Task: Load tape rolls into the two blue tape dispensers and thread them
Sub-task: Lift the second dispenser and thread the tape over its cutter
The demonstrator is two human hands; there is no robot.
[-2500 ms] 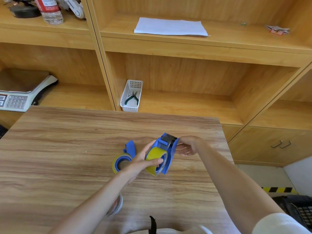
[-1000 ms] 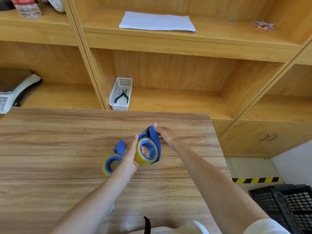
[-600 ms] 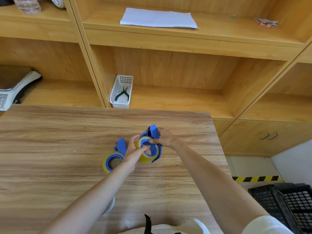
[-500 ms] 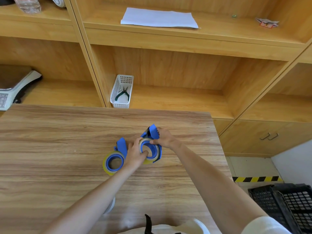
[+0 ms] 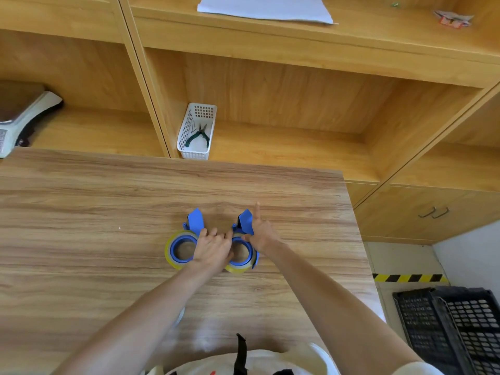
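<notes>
While both blue dispensers [image 5: 244, 240] lie loaded mid-table [image 5: 81, 212], the right one is pinched by right hand [image 5: 261, 234] and left hand [image 5: 213, 249]; tape should be drawn squarely through

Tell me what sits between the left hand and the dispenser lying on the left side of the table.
Nothing visible does. The left hand rests between the two, its edge already against the left dispenser. The right hand holds the right dispenser, off to the other side.
</notes>
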